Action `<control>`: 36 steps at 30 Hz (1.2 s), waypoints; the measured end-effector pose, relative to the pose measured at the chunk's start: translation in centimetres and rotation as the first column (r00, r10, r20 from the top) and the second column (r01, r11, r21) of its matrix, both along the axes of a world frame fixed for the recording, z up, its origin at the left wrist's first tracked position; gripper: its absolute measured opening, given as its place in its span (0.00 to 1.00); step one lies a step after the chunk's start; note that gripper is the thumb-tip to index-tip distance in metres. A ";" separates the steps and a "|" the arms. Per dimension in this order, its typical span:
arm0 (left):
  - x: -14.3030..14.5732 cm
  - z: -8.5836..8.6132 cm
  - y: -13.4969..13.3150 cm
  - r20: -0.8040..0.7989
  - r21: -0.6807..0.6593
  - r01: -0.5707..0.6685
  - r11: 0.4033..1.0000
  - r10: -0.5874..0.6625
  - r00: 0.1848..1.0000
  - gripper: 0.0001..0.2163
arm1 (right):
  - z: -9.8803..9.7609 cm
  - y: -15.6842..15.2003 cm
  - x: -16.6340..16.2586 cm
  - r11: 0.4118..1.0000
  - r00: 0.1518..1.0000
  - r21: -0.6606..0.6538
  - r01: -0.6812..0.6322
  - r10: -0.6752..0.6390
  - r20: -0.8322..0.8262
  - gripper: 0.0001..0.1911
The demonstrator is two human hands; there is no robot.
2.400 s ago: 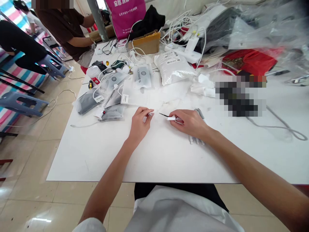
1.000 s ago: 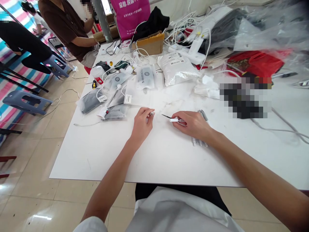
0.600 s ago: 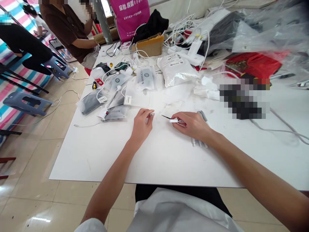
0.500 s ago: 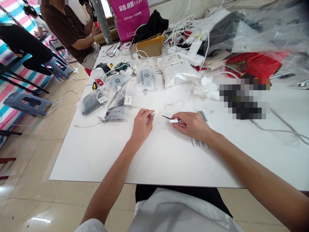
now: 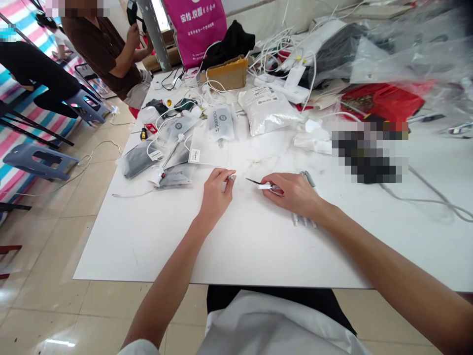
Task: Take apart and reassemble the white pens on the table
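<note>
My left hand point(image 5: 218, 193) pinches a small shiny piece point(image 5: 231, 178) between thumb and fingertips; most of it is hidden, so its kind is unclear. Across a short gap, my right hand point(image 5: 290, 191) is closed around a thin dark rod like a pen refill point(image 5: 253, 181), its tip pointing left, together with a white strip-like piece point(image 5: 263, 187). Beneath the right hand lie several slim grey and clear pen-like sticks point(image 5: 303, 220), partly covered by the palm. Both hands are just above the white table point(image 5: 236, 246).
Left of the hands lie grey plastic pouches point(image 5: 177, 176) and cables. Farther back are a white padded parcel point(image 5: 269, 109), a cardboard box point(image 5: 225, 74) and a pink bag point(image 5: 197, 32). A red bag point(image 5: 384, 101) sits right. A person in brown point(image 5: 99, 44) stands beyond the table.
Both hands keep nearly the same pose and hold the same pieces. The view shifts slightly. The person in brown has raised a hand with a dark object.
</note>
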State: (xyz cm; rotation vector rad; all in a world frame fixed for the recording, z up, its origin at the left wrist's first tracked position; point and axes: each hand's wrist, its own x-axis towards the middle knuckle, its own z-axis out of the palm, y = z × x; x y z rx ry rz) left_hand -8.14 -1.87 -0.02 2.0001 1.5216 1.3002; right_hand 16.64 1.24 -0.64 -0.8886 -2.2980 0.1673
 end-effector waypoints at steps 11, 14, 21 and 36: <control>0.5 1.5 0.0 0.646 -0.364 0.232 0.902 0.066 0.760 0.15 | 0.4 -0.1 0.0 0.999 1.000 -0.041 0.003 -0.004 -0.013 0.05; 0.3 1.8 0.0 0.752 -0.395 0.353 0.848 0.077 0.655 0.16 | 0.5 -0.2 0.0 1.000 1.000 -0.027 -0.008 0.007 -0.028 0.05; 0.1 1.5 -0.1 0.786 -0.445 0.447 0.776 0.098 0.611 0.19 | 0.7 -0.3 0.0 1.000 0.999 -0.018 -0.025 0.025 -0.030 0.05; -0.8 1.6 0.7 0.567 -0.398 0.149 0.905 0.115 0.816 0.16 | 0.9 -0.2 0.0 0.999 0.998 0.024 -0.034 0.035 -0.043 0.05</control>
